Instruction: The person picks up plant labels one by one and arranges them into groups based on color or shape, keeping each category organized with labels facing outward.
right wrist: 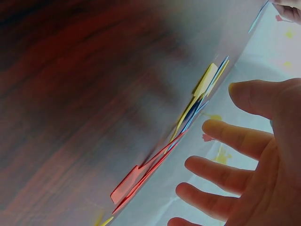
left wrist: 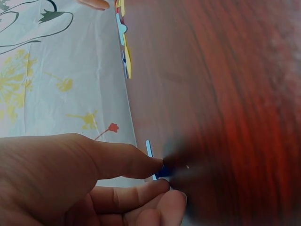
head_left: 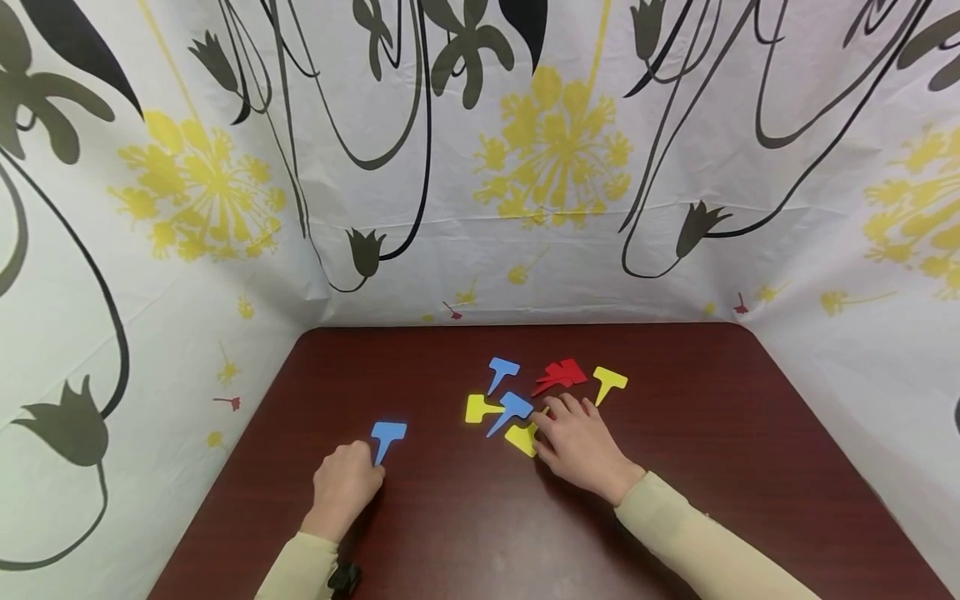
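The left hand (head_left: pixel 347 490) pinches the stem of a blue T-shaped tag (head_left: pixel 389 432) between thumb and fingers, at the left of the pieces; the left wrist view shows the thumb and fingertips closed on that blue tag (left wrist: pixel 149 149). Over the group of tags, the right hand (head_left: pixel 583 446) has its fingers spread, close to a yellow tag (head_left: pixel 521 439) partly hidden under the fingertips. Beside it lies a blue tag (head_left: pixel 514 407) touching another yellow tag (head_left: pixel 477 408). In the right wrist view the right hand (right wrist: pixel 249 155) shows relaxed, separated fingers holding nothing.
Farther back on the dark red-brown table (head_left: pixel 465 533) lie a blue tag (head_left: pixel 503 369), a small overlapping pile of red tags (head_left: pixel 564 373) and a yellow tag (head_left: pixel 610 379). A patterned white cloth (head_left: pixel 420 292) hangs around the table's back and sides.
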{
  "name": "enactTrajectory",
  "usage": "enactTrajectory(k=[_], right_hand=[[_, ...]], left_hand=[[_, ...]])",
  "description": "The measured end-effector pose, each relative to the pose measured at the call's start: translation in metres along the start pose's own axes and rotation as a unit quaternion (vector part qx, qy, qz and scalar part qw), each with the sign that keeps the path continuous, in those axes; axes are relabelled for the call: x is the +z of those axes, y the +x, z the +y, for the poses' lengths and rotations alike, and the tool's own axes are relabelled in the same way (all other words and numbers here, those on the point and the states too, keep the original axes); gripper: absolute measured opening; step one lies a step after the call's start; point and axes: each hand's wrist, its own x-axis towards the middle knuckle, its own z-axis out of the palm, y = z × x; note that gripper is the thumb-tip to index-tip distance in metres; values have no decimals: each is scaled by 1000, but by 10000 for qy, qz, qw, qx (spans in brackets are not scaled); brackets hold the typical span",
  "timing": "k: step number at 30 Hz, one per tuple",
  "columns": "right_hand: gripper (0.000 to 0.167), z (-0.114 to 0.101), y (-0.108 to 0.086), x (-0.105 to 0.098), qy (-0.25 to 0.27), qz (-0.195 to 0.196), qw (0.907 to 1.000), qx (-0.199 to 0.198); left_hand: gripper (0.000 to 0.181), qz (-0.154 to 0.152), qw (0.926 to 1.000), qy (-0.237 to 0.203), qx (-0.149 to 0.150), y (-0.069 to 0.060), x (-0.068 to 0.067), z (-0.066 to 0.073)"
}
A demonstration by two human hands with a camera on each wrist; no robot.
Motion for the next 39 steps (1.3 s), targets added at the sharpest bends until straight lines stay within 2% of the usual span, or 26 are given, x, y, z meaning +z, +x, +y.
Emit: enactTrajectory(k=[11,19,22,26,30,32,35,39], right_hand=[[37,0,0,1,25,-3,10000,0],[40,0,0,3,7,-99,9999,51],[41,0,3,2,21,-70,10000,29],[42,0,11,0,-12,18,10000,-10],[44,-1,17,-2,-4,27,10000,-43],[43,-1,20,-3,20,12,10000,-61],[41,-2,24,-2,67,22,10000,-71],[39,-3,30,1,81,5,10000,-9]], left_hand=[[40,-187,9997,-15,-131,2,2,2],[44,-194,9998,-22,-91,1,0,2],[44,-68,10000,-50,34,0,-5,-1],[35,300,9984,-82,478,3,-13,-8],[17,703,9915,52,1094,8,-17,-19],[26,775,9860,206,1462,12,-19,-26],[48,523,9756,465,2082,17,-21,-38],[63,-226,9631,678,2597,21,-20,-56]])
